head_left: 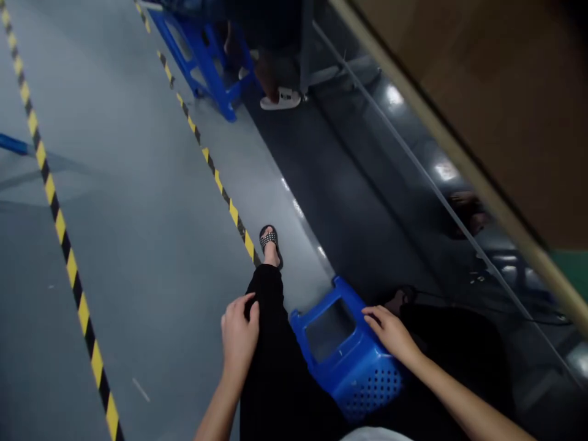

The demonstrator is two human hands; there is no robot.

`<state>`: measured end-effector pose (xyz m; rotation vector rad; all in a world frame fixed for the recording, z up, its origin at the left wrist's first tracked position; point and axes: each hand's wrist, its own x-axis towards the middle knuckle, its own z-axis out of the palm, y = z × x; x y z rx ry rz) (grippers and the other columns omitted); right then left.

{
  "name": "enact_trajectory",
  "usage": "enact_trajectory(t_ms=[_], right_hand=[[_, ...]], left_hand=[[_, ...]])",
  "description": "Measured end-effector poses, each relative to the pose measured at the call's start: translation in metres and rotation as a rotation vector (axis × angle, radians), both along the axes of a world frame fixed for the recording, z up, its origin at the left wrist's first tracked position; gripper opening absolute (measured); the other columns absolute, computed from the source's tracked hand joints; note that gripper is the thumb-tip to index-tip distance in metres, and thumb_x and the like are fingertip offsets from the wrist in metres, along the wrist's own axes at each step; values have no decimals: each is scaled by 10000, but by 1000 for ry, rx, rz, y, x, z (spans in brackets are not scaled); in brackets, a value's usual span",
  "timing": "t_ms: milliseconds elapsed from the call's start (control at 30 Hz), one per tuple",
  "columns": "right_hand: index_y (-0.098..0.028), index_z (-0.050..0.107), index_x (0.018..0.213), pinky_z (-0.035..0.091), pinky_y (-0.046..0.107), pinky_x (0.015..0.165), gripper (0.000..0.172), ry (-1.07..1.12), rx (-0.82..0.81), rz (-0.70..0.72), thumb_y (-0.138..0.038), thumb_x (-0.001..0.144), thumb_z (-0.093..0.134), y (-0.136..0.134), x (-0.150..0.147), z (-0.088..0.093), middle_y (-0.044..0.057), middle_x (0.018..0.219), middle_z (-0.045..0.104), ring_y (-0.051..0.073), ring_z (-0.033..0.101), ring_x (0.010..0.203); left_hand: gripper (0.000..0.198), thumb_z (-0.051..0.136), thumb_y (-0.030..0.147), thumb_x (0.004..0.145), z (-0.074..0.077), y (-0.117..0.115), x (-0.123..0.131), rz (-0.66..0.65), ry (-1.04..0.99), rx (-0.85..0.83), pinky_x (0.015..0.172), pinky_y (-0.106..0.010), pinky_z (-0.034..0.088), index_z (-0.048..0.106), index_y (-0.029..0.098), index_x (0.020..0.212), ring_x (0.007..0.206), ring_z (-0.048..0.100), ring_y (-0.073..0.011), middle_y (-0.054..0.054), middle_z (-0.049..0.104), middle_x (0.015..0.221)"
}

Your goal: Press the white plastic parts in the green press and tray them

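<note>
I look down past my legs at a grey floor. My left hand (pixel 239 334) rests on my left leg (pixel 271 343), which is in black trousers, fingers curled over the knee. My right hand (pixel 390 331) lies flat on the right edge of a blue plastic stool (pixel 342 352) between my legs, fingers spread. Neither hand holds anything. My left foot wears a black studded sandal (pixel 270 242) beside a yellow-black floor stripe.
Two yellow-black tape lines (pixel 59 226) cross the floor diagonally. Another blue stool (pixel 202 55) stands at the back, with another person's foot in a white slipper (pixel 281 99) beside it. A wooden table edge (pixel 463 153) and metal rail (pixel 413 165) run along the right.
</note>
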<state>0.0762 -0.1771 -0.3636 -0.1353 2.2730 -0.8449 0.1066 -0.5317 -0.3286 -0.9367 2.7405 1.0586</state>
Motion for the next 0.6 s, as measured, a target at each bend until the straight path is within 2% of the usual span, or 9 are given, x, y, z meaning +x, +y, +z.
enact_trajectory(t_ms=[67, 133, 233, 300, 367, 400, 467, 533, 600], right_hand=[[-188, 616, 1068, 412, 364, 943, 304, -13, 19, 74, -325, 919, 388, -15, -6, -9, 89, 1061, 624, 225, 563, 1036], [-194, 620, 1069, 399, 385, 953, 278, -36, 31, 160, -294, 914, 413, -33, -2, -15, 84, 1054, 632, 234, 565, 1028], [-234, 637, 1059, 417, 415, 920, 240, -88, 41, 286, -238, 881, 475, -57, 21, -13, 63, 1015, 652, 253, 583, 989], [-257, 640, 1079, 432, 441, 904, 263, -144, 86, 389, -210, 846, 526, -66, 40, -9, 62, 1029, 658, 279, 590, 994], [-271, 632, 1118, 420, 475, 931, 313, -243, 146, 495, -211, 820, 561, -69, 53, -7, 73, 1084, 651, 311, 580, 1037], [-272, 625, 1139, 405, 488, 954, 333, -304, 176, 518, -219, 816, 566, -70, 57, -10, 82, 1127, 638, 327, 563, 1076], [-255, 634, 1134, 375, 498, 989, 326, -416, 210, 490, -210, 818, 563, -74, 58, -24, 104, 1185, 611, 342, 528, 1133], [-199, 670, 1042, 382, 505, 979, 256, -493, 226, 429, -160, 804, 584, -85, 56, -55, 129, 1150, 621, 336, 541, 1113], [-148, 665, 951, 443, 480, 911, 152, -553, 224, 390, -152, 809, 612, -102, 54, -96, 108, 1039, 649, 273, 597, 1003]], left_hand=[[275, 573, 346, 827, -22, -13, 26, 81, -74, 48, 928, -523, 393, 594, 177, 1042, 1108, 496, -265, -83, 561, 1162], [322, 546, 380, 842, -41, -20, 39, 193, -145, 124, 905, -506, 419, 576, 184, 1095, 1094, 509, -259, -87, 549, 1191], [336, 509, 405, 863, -78, -31, 45, 416, -281, 271, 837, -470, 471, 570, 173, 1098, 976, 580, -228, -80, 602, 1103], [281, 527, 374, 860, -103, -38, 45, 528, -361, 389, 805, -442, 494, 594, 162, 1033, 921, 605, -208, -70, 630, 1045], [228, 547, 342, 854, -116, -43, 42, 600, -411, 481, 794, -427, 502, 609, 151, 962, 883, 617, -196, -60, 647, 987], [235, 536, 346, 858, -116, -45, 39, 633, -421, 503, 797, -425, 501, 606, 148, 962, 876, 621, -196, -60, 650, 970], [308, 479, 395, 874, -101, -45, 32, 690, -407, 507, 835, -426, 487, 576, 157, 1043, 919, 620, -204, -68, 645, 1004], [391, 414, 484, 872, -75, -41, 25, 697, -363, 485, 895, -399, 464, 510, 245, 1166, 1034, 591, -201, -47, 612, 1136], [356, 521, 532, 794, -51, -35, 24, 629, -414, 410, 967, -462, 394, 588, 333, 1082, 1085, 553, -243, -10, 615, 1137]])
